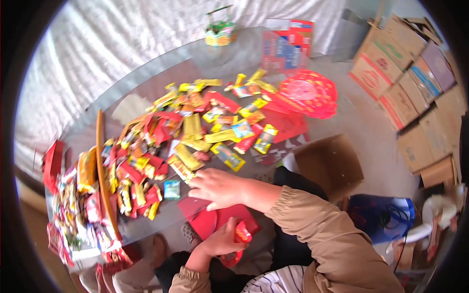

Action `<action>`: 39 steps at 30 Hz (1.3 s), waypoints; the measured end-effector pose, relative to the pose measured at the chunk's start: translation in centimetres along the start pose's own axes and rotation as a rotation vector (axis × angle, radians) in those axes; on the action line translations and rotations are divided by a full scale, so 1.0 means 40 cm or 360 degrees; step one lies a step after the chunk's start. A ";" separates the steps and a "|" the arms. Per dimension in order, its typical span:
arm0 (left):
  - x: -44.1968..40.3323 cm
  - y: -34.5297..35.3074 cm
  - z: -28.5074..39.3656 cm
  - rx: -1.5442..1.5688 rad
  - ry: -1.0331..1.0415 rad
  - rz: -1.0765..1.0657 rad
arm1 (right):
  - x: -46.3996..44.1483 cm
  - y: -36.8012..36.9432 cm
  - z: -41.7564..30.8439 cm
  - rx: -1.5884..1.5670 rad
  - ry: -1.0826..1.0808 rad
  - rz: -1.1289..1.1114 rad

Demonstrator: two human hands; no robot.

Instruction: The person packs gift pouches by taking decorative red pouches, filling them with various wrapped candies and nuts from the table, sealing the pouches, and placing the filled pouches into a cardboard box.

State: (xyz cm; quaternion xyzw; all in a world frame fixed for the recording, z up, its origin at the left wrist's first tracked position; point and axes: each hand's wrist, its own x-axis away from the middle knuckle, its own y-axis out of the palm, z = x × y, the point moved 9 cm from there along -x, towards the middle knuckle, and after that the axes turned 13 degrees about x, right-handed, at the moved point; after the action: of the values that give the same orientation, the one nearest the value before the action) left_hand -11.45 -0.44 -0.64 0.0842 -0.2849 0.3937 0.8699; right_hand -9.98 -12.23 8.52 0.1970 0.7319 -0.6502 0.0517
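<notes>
My left hand (221, 240) is closed round a shiny red packet (243, 232) near the table's front edge. Above and right of it, my right hand (217, 186) reaches over the glass table with its fingers spread and nothing visibly held. Its fingertips are beside a long yellow-and-red wrapper (181, 168). A small teal packet (172, 189) lies just left of that hand. Red paper (198, 215) lies at the table edge between the hands. Yellow, red and gold wrapped snacks (193, 127) are spread across the table's middle.
An orange curved strip (103, 180) divides off more packets at left. A red round tray (309, 94) and a small basket (220, 33) stand farther back. An open cardboard box (330, 166) is right of the table, with stacked cartons (410, 88) beyond. Another person's legs (132, 278) show at lower left.
</notes>
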 end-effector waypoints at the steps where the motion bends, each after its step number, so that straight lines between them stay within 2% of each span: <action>1: -0.014 0.003 -0.006 0.0028 0.0032 -0.0028 | -0.007 0.006 0.004 -0.0032 0.0014 -0.0058; 10: -0.047 -0.029 0.059 0.0139 0.0194 -0.0105 | -0.058 0.007 0.043 -0.0222 0.0026 -0.0033; 14: -0.043 -0.030 0.066 -0.0069 0.0348 -0.0071 | -0.090 0.002 0.042 -0.0150 -0.0010 0.0081; 15: -0.041 -0.031 0.062 -0.0078 0.0281 -0.0083 | -0.102 -0.019 0.036 -0.0150 -0.0022 0.0242; 18: -0.035 -0.036 0.062 -0.0182 0.0158 -0.0159 | -0.137 -0.020 0.032 -0.0090 -0.0010 0.0226; 22: -0.035 -0.050 0.057 -0.0205 0.0197 -0.0173 | -0.187 -0.024 0.023 -0.0156 -0.0038 0.0383; 23: -0.038 -0.057 0.048 -0.0237 0.0212 -0.0106 | -0.193 -0.013 0.024 -0.0152 -0.0034 0.0332; 26: -0.041 -0.076 0.035 -0.0298 0.0235 -0.0034 | -0.229 -0.037 0.015 -0.0153 -0.0036 0.0470; 27: -0.038 -0.082 0.037 -0.0294 0.0232 -0.0049 | -0.240 -0.028 0.016 -0.0162 -0.0061 0.0374; 30: -0.027 -0.101 0.035 -0.0289 0.0218 -0.0054 | -0.300 -0.054 0.011 -0.0107 -0.0026 0.0426; 34: -0.031 -0.129 0.016 -0.0337 0.0192 -0.0032 | -0.443 -0.033 0.014 0.0223 0.0011 0.0177; 39: -0.034 -0.154 -0.004 -0.0296 0.0184 -0.0001 | -0.629 0.100 0.099 0.0351 0.0034 0.0093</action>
State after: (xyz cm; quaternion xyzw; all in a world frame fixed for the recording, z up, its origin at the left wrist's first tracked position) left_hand -7.58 -5.42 -1.04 -0.0195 -0.2695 0.3696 0.8890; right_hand 13.80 -21.35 12.54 0.2298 0.6505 -0.7228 0.0408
